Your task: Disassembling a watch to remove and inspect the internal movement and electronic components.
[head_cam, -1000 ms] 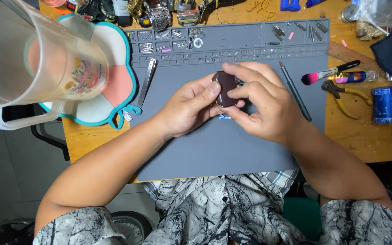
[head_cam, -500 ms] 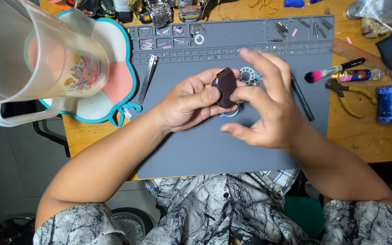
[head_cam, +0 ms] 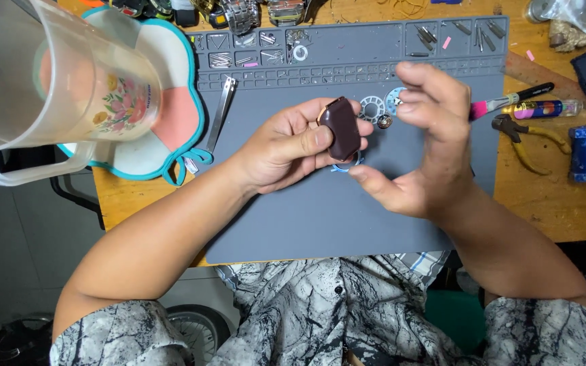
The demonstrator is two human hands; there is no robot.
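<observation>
held part: dark maroon, elongated faceted watch case (head_cam: 340, 127) with copper rim, over the grey silicone work mat (head_cam: 320, 217)
left hand (head_cam: 286, 146): thumb and fingers clamped on case
long axis: runs near-far, tilted slightly
right hand (head_cam: 422, 146): fingers spread, empty, just right of case, not touching
nearer hand: left
mat parts: small round white gear-like discs (head_cam: 373, 108) far of case

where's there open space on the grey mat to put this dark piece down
Bare mat lies near its front edge, below the left hand holding the dark piece, and left of it beside the tweezers. Crowded: the compartments along the back, and the small round parts by the right hand.
</observation>
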